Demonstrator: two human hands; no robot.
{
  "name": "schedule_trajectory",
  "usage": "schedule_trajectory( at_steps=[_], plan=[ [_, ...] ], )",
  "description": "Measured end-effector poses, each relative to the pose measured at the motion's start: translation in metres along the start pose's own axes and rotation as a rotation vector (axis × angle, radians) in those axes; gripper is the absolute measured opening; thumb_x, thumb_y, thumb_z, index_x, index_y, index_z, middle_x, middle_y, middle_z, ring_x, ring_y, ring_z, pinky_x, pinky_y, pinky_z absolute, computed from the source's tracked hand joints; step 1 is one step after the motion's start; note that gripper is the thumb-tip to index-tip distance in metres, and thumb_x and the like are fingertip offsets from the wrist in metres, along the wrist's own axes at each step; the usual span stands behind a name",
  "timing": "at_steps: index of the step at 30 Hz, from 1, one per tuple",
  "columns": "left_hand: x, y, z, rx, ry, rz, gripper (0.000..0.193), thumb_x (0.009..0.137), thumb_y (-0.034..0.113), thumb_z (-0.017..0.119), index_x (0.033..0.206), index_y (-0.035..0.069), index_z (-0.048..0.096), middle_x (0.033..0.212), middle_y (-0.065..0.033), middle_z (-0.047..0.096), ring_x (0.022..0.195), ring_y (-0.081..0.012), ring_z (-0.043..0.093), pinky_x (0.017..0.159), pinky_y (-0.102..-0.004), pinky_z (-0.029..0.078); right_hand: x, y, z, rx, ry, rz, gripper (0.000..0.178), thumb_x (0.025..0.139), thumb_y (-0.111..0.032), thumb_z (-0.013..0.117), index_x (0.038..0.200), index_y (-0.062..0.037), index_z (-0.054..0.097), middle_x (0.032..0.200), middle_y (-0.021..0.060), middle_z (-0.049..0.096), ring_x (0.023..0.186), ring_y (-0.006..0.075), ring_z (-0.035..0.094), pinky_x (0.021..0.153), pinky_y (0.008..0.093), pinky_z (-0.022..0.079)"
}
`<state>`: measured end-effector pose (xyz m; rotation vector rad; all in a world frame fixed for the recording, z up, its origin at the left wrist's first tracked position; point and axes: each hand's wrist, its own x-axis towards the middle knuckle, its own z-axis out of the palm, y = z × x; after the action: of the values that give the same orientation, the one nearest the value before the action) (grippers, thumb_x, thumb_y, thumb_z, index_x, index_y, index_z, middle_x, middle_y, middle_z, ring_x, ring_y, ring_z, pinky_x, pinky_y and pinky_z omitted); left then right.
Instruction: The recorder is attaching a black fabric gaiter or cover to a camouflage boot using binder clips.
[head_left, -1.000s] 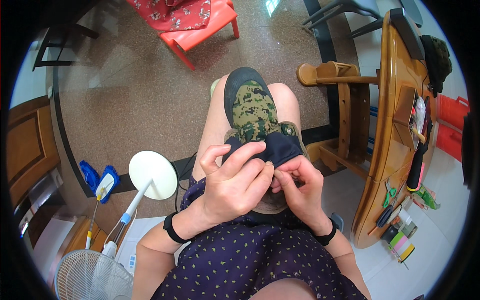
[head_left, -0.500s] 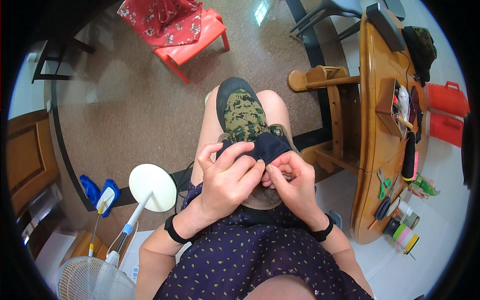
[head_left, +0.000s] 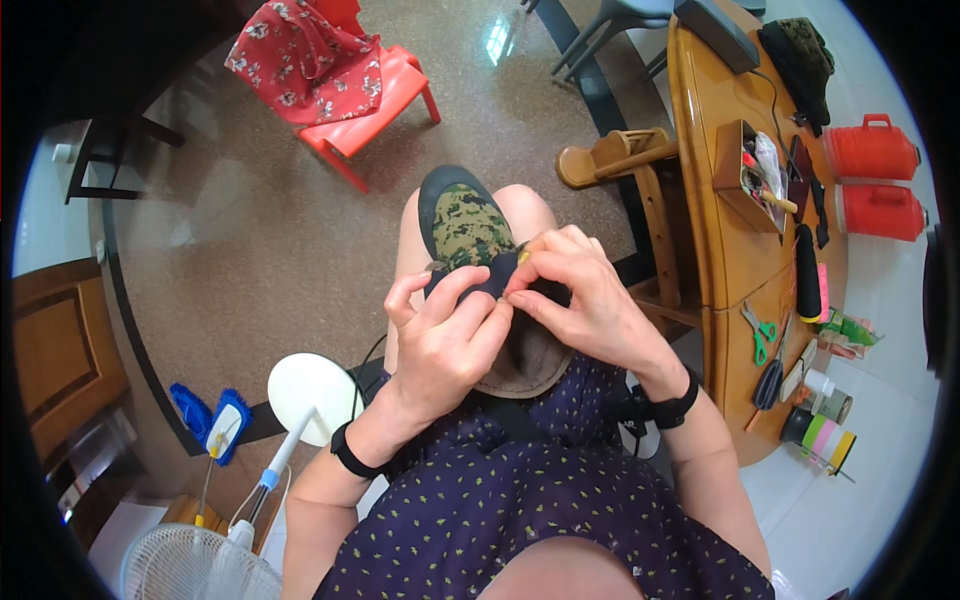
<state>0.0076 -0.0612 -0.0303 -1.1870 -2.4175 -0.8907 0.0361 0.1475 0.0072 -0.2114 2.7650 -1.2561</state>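
Note:
A camouflage shoe (head_left: 466, 226) with a dark rubber toe edge rests on my lap, toe pointing away from me. Dark navy cloth (head_left: 497, 275) shows at its opening. My left hand (head_left: 447, 340) pinches this cloth between thumb and fingers, its other fingers raised and bent. Close against it, my right hand (head_left: 590, 305) has its thumb and forefinger pressed together at the cloth's edge. Whatever is in that pinch is too small to make out. Both hands partly cover the shoe's opening.
On my right, a wooden table (head_left: 690, 200) carries green-handled scissors (head_left: 765, 335), a box of small items (head_left: 735, 195) and red jugs (head_left: 875, 150). A red chair (head_left: 385, 90) with flowered cloth stands ahead. A fan (head_left: 195, 565) and blue mop heads (head_left: 225, 425) are at left.
My right hand has risen and turned over the shoe's opening, its pinch still meeting my left fingers. My left hand has shifted slightly left and up. The whole view has tilted a little.

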Motion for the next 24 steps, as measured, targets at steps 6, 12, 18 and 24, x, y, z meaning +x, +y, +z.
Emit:
schedule_trajectory(
  at_steps=[6,12,18,24],
  plan=[
    [0.004,-0.005,-0.002,-0.022,-0.038,0.010,0.023,0.072,0.013,0.084,0.093,0.015,0.075,0.086,0.0060,0.067,0.106,-0.0164,0.068,0.103,-0.0469,0.033,0.017,0.009,0.011,0.193,0.200,-0.039,0.009,0.092,-0.009,0.071,0.097,-0.0042,0.065,0.096,0.0108,0.062,0.100,0.0257,0.061,0.091,0.0409,0.047],
    [-0.001,-0.004,-0.006,0.003,-0.045,0.015,0.021,0.073,0.012,0.085,0.091,0.014,0.076,0.086,0.0055,0.069,0.106,-0.0173,0.068,0.104,-0.0473,0.032,0.025,0.004,-0.031,0.768,0.383,0.240,0.014,0.113,-0.020,0.053,0.114,-0.0063,0.056,0.095,0.0070,0.070,0.067,0.0064,0.061,0.058,0.0183,0.046],
    [0.000,-0.007,-0.007,-0.095,-0.035,-0.069,0.022,0.072,0.011,0.087,0.091,0.014,0.077,0.086,0.0055,0.070,0.106,-0.0177,0.069,0.105,-0.0471,0.031,0.017,-0.001,-0.076,1.020,0.676,0.054,0.022,0.108,-0.012,0.060,0.126,-0.0027,0.053,0.103,0.0125,0.071,0.087,0.0213,0.076,0.082,0.0403,0.067],
    [-0.004,-0.005,-0.006,-0.044,-0.039,-0.035,0.021,0.072,0.011,0.086,0.092,0.014,0.077,0.085,0.0050,0.070,0.107,-0.0174,0.069,0.105,-0.0475,0.031,-0.001,0.002,-0.113,0.530,0.969,-0.332,0.020,0.108,-0.009,0.061,0.126,-0.0022,0.055,0.109,0.0163,0.075,0.101,0.0284,0.075,0.110,0.0540,0.053]
  ],
)
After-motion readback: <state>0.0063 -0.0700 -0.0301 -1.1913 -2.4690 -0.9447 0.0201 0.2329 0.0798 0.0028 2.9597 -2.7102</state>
